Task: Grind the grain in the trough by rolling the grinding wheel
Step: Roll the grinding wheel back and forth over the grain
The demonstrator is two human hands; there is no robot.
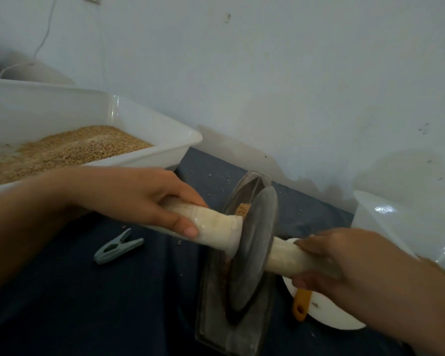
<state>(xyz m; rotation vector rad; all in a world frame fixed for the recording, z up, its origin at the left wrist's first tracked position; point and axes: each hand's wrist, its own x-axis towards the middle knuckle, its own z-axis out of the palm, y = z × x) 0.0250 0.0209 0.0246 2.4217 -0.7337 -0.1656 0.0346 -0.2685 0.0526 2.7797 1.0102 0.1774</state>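
Note:
A dark metal grinding wheel (254, 242) stands on edge in a long, narrow metal trough (211, 327) on a dark cloth. A pale wooden handle (216, 231) runs through the wheel's centre. My left hand (149, 199) grips the handle's left end. Its right end is gripped by my right hand (344, 263). A little brown grain (243, 209) shows in the trough just behind the wheel, and more lies along the groove at the wheel's left edge.
A white plastic tub (175, 150) holding brown grain stands at the left. A grey-green clothespin (118, 246) lies on the cloth. A white plate (334, 314) with a yellow-handled tool (301, 304) sits under my right hand. A translucent container (385, 217) is at the right, a wall behind.

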